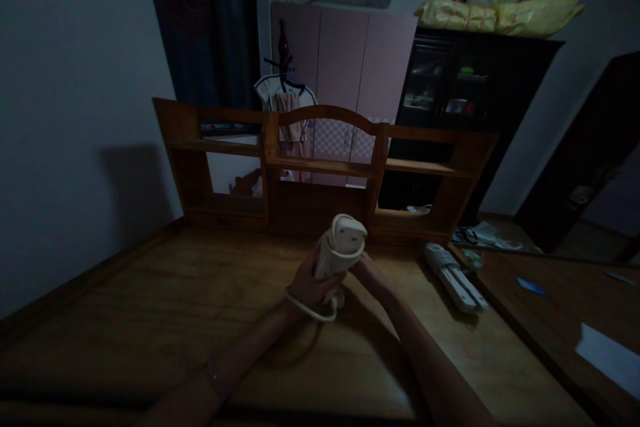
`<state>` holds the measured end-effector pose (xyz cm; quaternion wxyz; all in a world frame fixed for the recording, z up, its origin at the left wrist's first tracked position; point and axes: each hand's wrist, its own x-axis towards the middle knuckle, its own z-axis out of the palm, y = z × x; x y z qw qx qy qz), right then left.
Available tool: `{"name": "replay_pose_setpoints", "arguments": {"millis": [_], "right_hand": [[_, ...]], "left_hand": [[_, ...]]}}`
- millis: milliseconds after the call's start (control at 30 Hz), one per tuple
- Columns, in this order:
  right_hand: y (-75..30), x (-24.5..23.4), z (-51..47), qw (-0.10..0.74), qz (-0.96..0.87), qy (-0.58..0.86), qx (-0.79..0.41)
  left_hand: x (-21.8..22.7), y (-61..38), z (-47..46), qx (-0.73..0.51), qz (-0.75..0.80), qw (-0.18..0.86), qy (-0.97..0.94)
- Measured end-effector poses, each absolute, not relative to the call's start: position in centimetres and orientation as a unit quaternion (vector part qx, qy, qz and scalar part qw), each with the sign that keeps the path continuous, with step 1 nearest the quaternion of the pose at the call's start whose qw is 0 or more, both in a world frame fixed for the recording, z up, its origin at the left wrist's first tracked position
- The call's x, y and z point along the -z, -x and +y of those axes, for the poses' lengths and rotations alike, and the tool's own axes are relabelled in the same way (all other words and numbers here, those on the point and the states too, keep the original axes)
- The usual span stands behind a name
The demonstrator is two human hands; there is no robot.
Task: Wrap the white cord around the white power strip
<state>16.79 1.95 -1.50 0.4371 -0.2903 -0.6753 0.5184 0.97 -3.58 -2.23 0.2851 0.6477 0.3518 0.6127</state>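
Above the middle of the wooden desk, a white power strip (343,244) is raised with its cord wrapped around it. My left hand (309,281) grips its lower left side, fingers closed around it. A loose length of cord hangs below in a loop over my left wrist, with what looks like the plug under the strip. My right hand (361,265) is at the strip's far right side, its fingers mostly hidden behind the strip and cord. To the right lies a second white power strip (455,280), its cord wound around one end.
A wooden shelf unit (323,165) stands along the desk's back edge. At right, a darker tabletop (537,310) holds a blue card (531,286) and a white sheet of paper (610,357). The wall is at left; a pink wardrobe (343,60) and a black cabinet (480,93) stand behind.
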Motion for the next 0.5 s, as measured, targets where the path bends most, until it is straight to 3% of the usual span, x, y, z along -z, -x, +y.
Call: {"name": "replay_pose_setpoints", "arguments": {"millis": [167, 400, 500], "right_hand": [[-16.2, 2.5, 1.7, 0.328, -0.756, 0.305, -0.477], [-16.8, 0.3, 0.1, 0.080, -0.780, 0.330, -0.526], [-15.1, -0.1, -2.4, 0.038, -0.819, 0.262, -0.509]], "left_hand": [[2.0, 0.5, -1.9, -0.666, 0.332, 0.455, -0.490], [3.3, 2.3, -0.1, -0.713, 0.328, 0.496, -0.371], [3.8, 2.7, 0.6, -0.723, 0.348, 0.502, -0.322]]}}
